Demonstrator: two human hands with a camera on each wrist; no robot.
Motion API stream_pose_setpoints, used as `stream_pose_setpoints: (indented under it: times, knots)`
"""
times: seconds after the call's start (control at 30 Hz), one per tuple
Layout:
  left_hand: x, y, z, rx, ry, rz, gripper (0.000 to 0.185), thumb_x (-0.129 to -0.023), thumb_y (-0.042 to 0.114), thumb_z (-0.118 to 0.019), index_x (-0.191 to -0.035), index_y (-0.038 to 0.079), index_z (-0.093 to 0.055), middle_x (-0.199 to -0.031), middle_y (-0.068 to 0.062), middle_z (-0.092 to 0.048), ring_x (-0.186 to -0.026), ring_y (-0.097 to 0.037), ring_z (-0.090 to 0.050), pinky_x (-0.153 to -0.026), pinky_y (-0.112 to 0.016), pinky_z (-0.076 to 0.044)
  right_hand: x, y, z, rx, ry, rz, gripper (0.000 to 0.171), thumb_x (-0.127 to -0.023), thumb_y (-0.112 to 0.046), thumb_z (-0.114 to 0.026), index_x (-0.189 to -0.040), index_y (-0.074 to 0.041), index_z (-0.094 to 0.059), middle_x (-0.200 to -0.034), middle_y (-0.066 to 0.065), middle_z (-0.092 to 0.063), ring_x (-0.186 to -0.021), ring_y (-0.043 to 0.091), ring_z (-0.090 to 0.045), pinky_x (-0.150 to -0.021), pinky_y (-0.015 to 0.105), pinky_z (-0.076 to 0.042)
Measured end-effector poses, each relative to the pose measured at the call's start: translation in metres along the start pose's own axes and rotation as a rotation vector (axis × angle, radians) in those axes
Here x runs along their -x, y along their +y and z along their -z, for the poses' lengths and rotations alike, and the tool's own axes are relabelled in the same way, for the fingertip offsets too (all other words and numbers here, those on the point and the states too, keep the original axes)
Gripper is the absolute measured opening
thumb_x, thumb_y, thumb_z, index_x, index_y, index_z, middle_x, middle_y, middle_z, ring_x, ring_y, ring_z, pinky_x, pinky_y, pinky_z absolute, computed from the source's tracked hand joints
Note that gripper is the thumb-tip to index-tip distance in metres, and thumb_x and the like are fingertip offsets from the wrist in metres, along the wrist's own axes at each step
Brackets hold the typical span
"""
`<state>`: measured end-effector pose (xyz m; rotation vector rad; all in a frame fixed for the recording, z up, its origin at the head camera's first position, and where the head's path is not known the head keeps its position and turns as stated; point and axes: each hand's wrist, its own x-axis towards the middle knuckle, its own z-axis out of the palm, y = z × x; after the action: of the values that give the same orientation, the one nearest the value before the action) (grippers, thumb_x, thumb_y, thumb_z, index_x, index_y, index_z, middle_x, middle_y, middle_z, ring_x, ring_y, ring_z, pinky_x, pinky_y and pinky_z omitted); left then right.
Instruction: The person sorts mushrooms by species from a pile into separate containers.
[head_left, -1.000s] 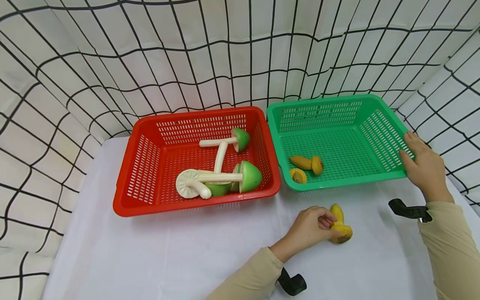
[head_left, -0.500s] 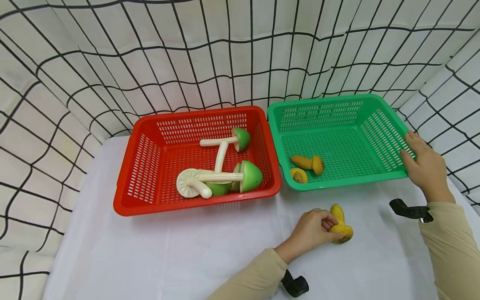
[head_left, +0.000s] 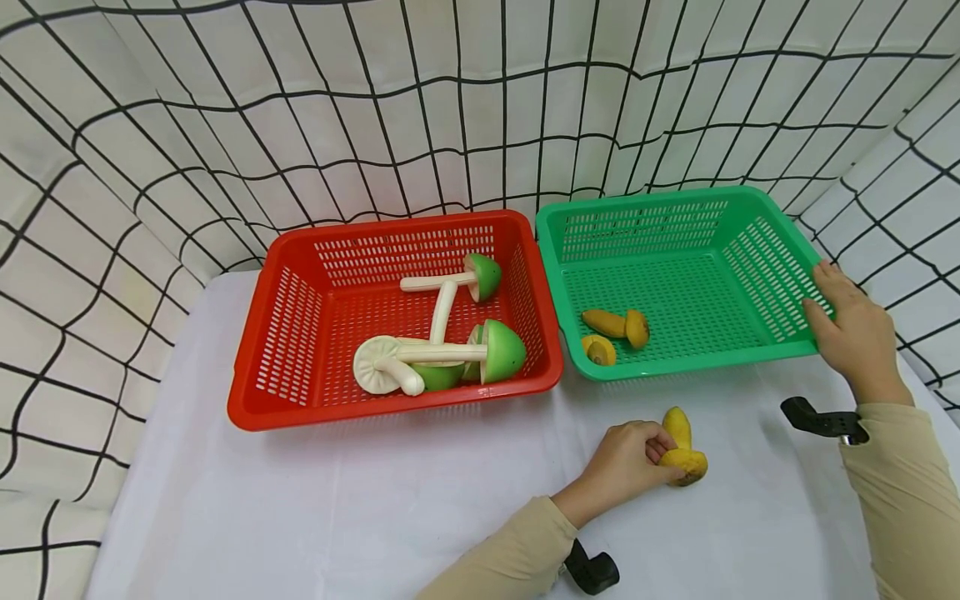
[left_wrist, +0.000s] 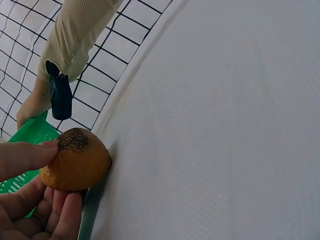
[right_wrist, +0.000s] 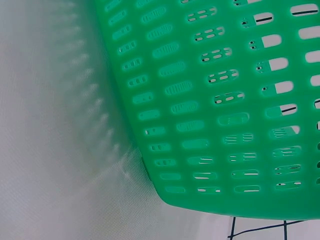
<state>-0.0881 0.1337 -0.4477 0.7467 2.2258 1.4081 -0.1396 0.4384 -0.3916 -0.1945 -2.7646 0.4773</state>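
Observation:
My left hand (head_left: 628, 460) pinches a toy yellow mushroom (head_left: 688, 465) on the white cloth, its cap toward me and its stem pointing at the green basket (head_left: 720, 360). In the left wrist view, the thumb presses the orange-yellow cap (left_wrist: 82, 162) beside its dark rough patch, and the fingers (left_wrist: 70, 215) lie on the other side. My right hand (head_left: 855, 333) holds the green basket's right rim, with the thumb over the inner side. The right wrist view shows only the slotted basket wall (right_wrist: 175, 115), not the hand. Two yellow mushrooms (head_left: 611, 325) lie inside that basket at its left end.
A red basket (head_left: 255, 412) stands left of the green one, their rims close together. It holds several mushrooms with green caps (head_left: 504, 352) and white stems. White cloth with a black grid net (head_left: 504, 108) rises behind and at both sides.
My left hand has shifted slightly to the right and its fingers have moved in closer on the yellow mushroom. My right hand has stayed on the green basket's rim.

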Motion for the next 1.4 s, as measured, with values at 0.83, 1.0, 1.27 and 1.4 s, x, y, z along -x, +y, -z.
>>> stream_pose_setpoints:
  times: [0.83, 1.0, 1.27, 1.4]
  knots:
    - [0.0003, 0.0062, 0.007, 0.026, 0.001, -0.039, 0.02, -0.074, 0.008, -0.079, -0.089, 0.004, -0.067, -0.074, 0.007, -0.059, -0.065, 0.006, -0.05, -0.062, -0.007, -0.043, -0.0004, 0.0013, -0.0001, -0.014, -0.003, 0.007, 0.054, -0.096, -0.022, -0.032, -0.145, 0.0, -0.03, -0.148, 0.021, -0.03, -0.137, 0.035, -0.026, -0.101, 0.062, -0.024]
    - [0.0004, 0.0072, 0.0081, 0.044, -0.003, -0.044, 0.02, -0.075, 0.007, -0.079, -0.09, 0.004, -0.067, -0.074, 0.008, -0.058, -0.065, 0.006, -0.049, -0.063, -0.007, -0.043, -0.0003, 0.0013, -0.0003, -0.016, -0.005, 0.006, 0.054, -0.096, -0.022, -0.032, -0.145, 0.001, -0.03, -0.147, 0.022, -0.03, -0.138, 0.035, -0.025, -0.101, 0.063, -0.024]
    - [0.0009, 0.0086, 0.0087, 0.06, -0.006, -0.045, 0.02, -0.075, 0.006, -0.079, -0.09, 0.004, -0.067, -0.074, 0.009, -0.056, -0.065, 0.006, -0.048, -0.062, -0.007, -0.043, -0.0006, 0.0004, 0.0004, -0.013, -0.004, 0.005, 0.054, -0.096, -0.021, -0.033, -0.144, 0.002, -0.031, -0.147, 0.022, -0.031, -0.136, 0.038, -0.027, -0.097, 0.065, -0.027]
    - [0.0009, 0.0094, 0.0092, 0.06, -0.003, -0.045, 0.02, -0.075, 0.006, -0.079, -0.09, 0.004, -0.067, -0.074, 0.009, -0.056, -0.065, 0.006, -0.048, -0.062, -0.007, -0.043, -0.0006, 0.0017, 0.0002, -0.011, -0.007, 0.003, 0.054, -0.096, -0.021, -0.033, -0.145, 0.001, -0.03, -0.147, 0.021, -0.03, -0.137, 0.037, -0.026, -0.097, 0.064, -0.026]
